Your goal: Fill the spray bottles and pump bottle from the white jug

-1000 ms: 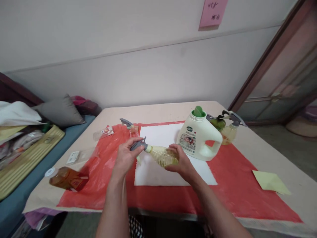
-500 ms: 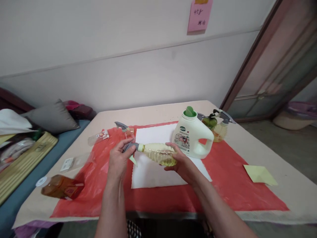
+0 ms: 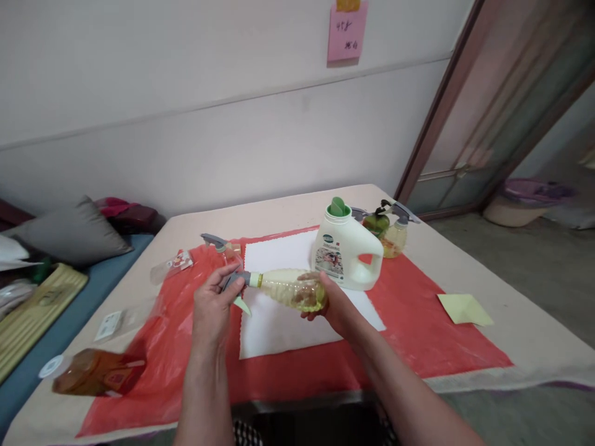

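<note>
A clear, yellowish spray bottle (image 3: 283, 288) lies sideways in the air between my two hands, with some liquid along its lower side. My left hand (image 3: 217, 294) is closed around its grey spray head, and the pale green trigger points down. The bottle's base rests in my right hand (image 3: 331, 300), whose fingers wrap round behind it. Under the bottle a white cloth (image 3: 279, 334) is spread on a red plastic sheet (image 3: 404, 347). Just beyond my right hand stands a white detergent jug (image 3: 357, 254) with a green spout.
Further spray bottles stand at the back left (image 3: 223, 248) and back right (image 3: 396, 238). A bottle of amber liquid (image 3: 97, 371) lies at the left edge, near clear plastic packets (image 3: 109, 325). Yellow paper (image 3: 465, 308) lies on the right of the table (image 3: 534, 322).
The view has turned slightly right, so the table's things sit further left. My right hand has shifted its hold round the bottle's base, its fingers now showing through it.
</note>
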`<state>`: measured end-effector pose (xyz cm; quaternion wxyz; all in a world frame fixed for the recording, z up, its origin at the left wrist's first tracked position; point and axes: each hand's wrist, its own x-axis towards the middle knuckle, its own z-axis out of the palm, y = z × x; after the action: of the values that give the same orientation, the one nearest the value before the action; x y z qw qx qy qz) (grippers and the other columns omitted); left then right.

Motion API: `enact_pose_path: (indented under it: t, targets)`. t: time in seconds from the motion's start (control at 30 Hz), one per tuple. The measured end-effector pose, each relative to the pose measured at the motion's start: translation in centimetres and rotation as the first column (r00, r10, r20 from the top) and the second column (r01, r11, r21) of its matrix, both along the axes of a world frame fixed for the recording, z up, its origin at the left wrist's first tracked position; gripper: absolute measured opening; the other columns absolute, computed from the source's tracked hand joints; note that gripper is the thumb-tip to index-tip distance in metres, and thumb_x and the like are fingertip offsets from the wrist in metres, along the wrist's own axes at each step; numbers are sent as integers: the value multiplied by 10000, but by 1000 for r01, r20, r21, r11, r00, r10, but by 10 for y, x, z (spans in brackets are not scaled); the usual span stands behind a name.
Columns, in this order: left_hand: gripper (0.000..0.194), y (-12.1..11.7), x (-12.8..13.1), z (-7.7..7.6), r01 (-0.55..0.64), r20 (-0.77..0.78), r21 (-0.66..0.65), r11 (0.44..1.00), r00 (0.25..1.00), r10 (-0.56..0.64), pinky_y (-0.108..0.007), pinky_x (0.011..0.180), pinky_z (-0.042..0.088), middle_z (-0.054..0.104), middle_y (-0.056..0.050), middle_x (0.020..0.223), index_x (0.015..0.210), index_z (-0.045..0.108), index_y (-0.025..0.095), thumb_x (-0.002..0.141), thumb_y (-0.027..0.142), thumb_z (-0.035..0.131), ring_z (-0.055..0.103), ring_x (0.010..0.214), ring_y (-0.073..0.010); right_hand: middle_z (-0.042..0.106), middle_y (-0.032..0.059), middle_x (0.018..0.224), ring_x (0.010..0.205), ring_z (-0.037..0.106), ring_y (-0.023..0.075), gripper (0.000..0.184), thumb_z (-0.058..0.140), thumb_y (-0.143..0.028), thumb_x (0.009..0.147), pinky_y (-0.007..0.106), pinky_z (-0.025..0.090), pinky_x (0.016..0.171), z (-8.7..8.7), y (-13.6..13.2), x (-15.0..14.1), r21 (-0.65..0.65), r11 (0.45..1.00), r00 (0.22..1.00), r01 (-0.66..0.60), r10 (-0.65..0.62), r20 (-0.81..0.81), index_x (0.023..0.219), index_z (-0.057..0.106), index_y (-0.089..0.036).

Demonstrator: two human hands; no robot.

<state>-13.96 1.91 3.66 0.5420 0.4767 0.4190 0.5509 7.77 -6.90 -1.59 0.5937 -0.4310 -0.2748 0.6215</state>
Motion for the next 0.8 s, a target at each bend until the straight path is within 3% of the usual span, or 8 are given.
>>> enact_pose_path:
  t: [0.1,0.27,0.33,0.47,0.57,0.67,0.73,0.8]
  targets:
    - [462,1,2,-2,-4,1,0,1000,1000,4,-261,703,531,767,-47,881,992,778,175,572,292,931,683,762,-150,707,132,1005,716,676,190,673,510,-744,856,252,493,510,-4,2,-1,-25,998,998,64,-64,-2,1207,595,-177]
    - [463,2,4,-2,-51,62,-39,998,997,53,-228,708,528,759,-20,851,977,777,179,556,282,941,668,719,-109,519,59,1428,1010,676,201,896,808,-443,695,306,604,701,2,-2,2,106,992,997,73,-75,9,1468,358,-389]
    - [456,2,2,-2,-63,77,-29,998,995,65,-217,719,525,761,-17,861,973,779,183,556,273,940,668,728,-101,597,61,1311,876,702,187,907,843,-341,618,290,593,646,2,-4,3,95,995,997,40,-46,58,1417,414,-351]
    - [440,2,0,-2,-6,33,12,1000,999,6,-229,725,526,770,-29,882,995,779,191,585,258,924,680,757,-121,671,70,825,510,620,152,583,599,-659,804,237,454,430,-4,-2,2,-14,999,996,35,-34,78,1124,569,-172]
    - [450,1,2,-2,-3,10,4,1000,1000,3,-241,705,526,773,-41,885,1005,776,184,587,265,922,689,762,-139,661,133,1149,756,693,181,614,605,-675,794,271,551,549,-4,-2,-1,10,997,996,77,-77,42,1186,557,-205]
    - [465,1,3,-1,-34,32,-13,999,999,34,-240,690,527,768,-38,858,994,775,175,566,271,929,686,741,-134,503,73,1449,914,697,184,876,815,-415,646,295,589,664,0,-3,1,90,991,994,102,-105,32,1417,401,-372]
    - [463,0,2,0,-41,62,-10,999,997,42,-232,705,533,768,-32,856,979,779,176,553,267,935,685,738,-124,634,50,1227,724,690,155,908,827,-355,625,263,545,578,-1,-2,4,89,991,991,103,-110,77,1426,399,-355]
    - [459,0,2,2,-20,76,-2,1000,997,20,-218,709,535,772,-29,869,975,784,181,549,260,938,685,740,-116,662,13,852,513,610,131,672,752,-516,725,231,452,458,-6,0,5,42,995,987,93,-97,126,1292,529,-233]
